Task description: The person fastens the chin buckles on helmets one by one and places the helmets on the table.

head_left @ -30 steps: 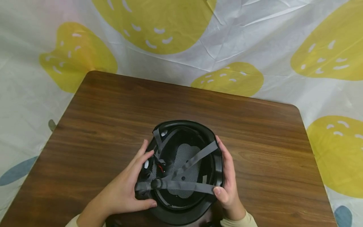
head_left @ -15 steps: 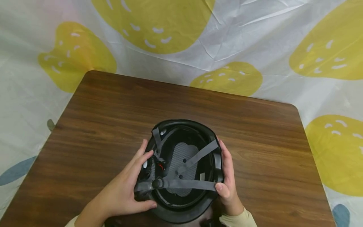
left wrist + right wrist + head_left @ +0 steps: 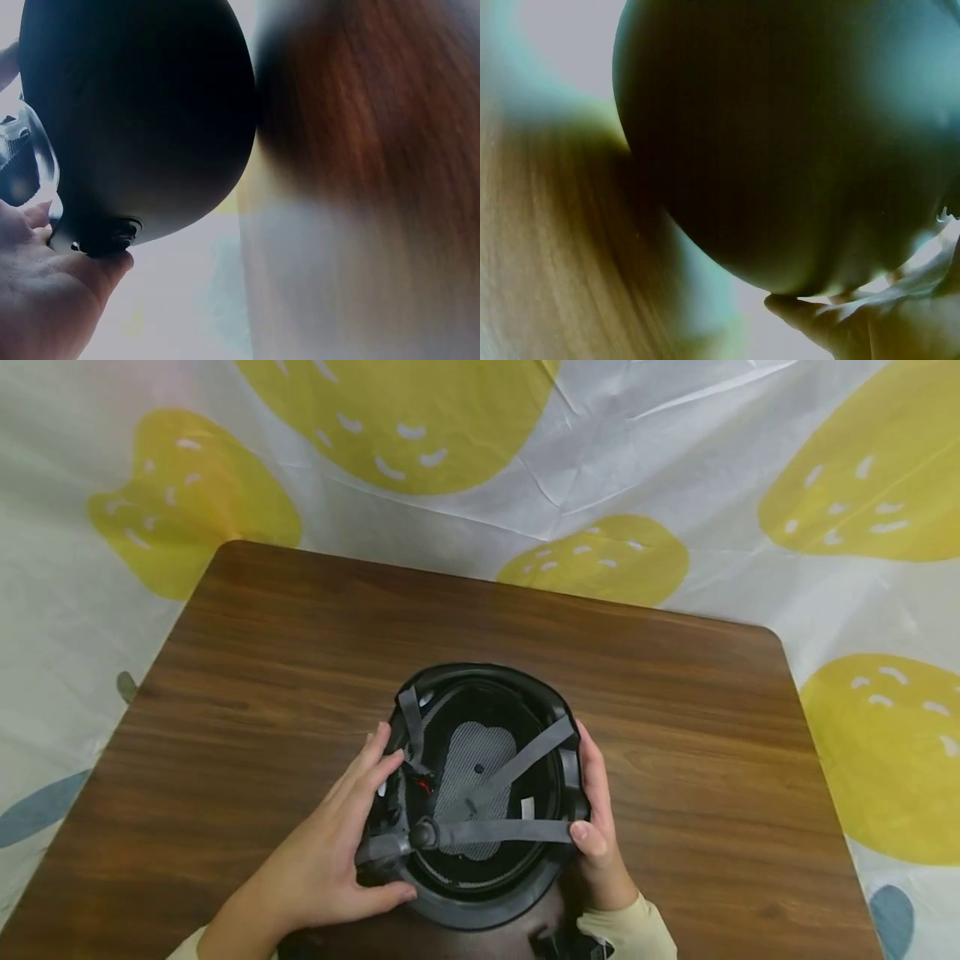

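Note:
A black helmet (image 3: 536, 893) lies upside down at the near middle of the table, its hollow facing the head camera. Grey chin straps (image 3: 510, 832) with a round black slider (image 3: 424, 833) cross the opening. My left hand (image 3: 330, 852) grips the helmet's left side, fingers along the outside and thumb at the near rim. On the other side, my right hand (image 3: 600, 827) holds the rim, with its thumb by the strap's end. Both wrist views show the smooth dark shell (image 3: 150, 112) close to the wood; whether it touches cannot be told.
The brown wooden table (image 3: 675, 735) spreads behind and beside the helmet. A white cloth (image 3: 420, 518) with yellow shapes hangs along its far edge. A dark object (image 3: 558, 943) shows at the bottom edge near the right sleeve.
The helmet has tipped slightly and shifted a little up and left in the head view, so more of its inner padding faces up. Both hands keep their hold.

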Demonstrator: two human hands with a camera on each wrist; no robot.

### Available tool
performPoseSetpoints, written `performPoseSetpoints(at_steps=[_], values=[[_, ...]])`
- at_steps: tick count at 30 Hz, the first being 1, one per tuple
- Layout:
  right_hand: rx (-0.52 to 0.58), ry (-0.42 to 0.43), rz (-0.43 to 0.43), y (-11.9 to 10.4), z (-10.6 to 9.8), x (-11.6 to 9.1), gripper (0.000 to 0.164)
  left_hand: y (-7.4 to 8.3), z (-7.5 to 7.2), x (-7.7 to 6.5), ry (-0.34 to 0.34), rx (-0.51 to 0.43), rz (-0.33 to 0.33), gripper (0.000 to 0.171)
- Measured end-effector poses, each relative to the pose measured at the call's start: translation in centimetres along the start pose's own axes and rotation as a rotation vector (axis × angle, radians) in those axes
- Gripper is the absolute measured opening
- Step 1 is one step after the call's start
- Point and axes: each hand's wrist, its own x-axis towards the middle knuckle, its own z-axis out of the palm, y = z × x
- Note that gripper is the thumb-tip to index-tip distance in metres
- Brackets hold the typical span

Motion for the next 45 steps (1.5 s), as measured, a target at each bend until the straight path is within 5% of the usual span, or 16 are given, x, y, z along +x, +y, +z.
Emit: performPoseSetpoints(at_steps=[7, 11, 15, 20, 22, 24, 27, 32, 35, 37, 42, 45], values=[[0.059, 0.004, -0.007, 1.5, -1.1, -0.4, 0.091, -0.2, 0.0, 0.2, 0.027, -0.024, 0.067, 0.108], [0.049, 0.018, 0.044, 0.2, -0.7, 0.5, 0.082, 0.1, 0.1, 0.3, 0.021, -0.004, 0.052, 0.101], [-0.063, 0.083, 0.098, -3.2, 0.3, 2.1, 0.067, 0.6, 0.4, 0.5, 0.0, 0.067, 0.021, 0.093], [-0.387, 0.185, -0.133, -7.5, 2.6, 4.6, 0.049, 1.2, 0.6, 0.8, -0.013, 0.151, 0.0, 0.087], [-0.53, 0.123, -0.25, -8.6, 4.1, 5.6, 0.046, 1.4, 0.4, 1.1, -0.004, 0.199, -0.01, 0.085], [-0.652, -0.01, -0.25, -9.4, 5.9, 6.3, 0.033, 1.5, 0.2, 1.6, 0.008, 0.248, -0.01, 0.084], [-0.817, -0.296, -0.061, -9.5, 8.2, 6.7, 0.026, 1.6, -0.2, 2.6, 0.03, 0.311, 0.02, 0.079], [-1.033, -0.663, 0.333, -7.8, 10.0, 6.4, 0.024, 2.1, -0.7, 5.5, 0.028, 0.382, 0.2, 0.06], [-1.069, -0.752, 0.434, -6.9, 10.0, 6.1, 0.017, 2.9, -0.8, 7.9, -0.029, 0.451, 0.288, 0.049], [-1.09, -0.782, 0.463, -6.5, 9.9, 6.0, 0.02, 3.2, -0.8, 9.2, -0.085, 0.537, 0.285, 0.043], [-1.163, -0.799, 0.487, -5.8, 9.7, 5.8, 0.029, 3.3, 0.1, 10.4, -0.297, 0.779, 0.147, 0.041], [-1.208, -0.787, 0.47, -5.8, 9.5, 5.6, 0.033, 3.0, 0.7, 10.3, -0.334, 0.845, 0.098, 0.031]])
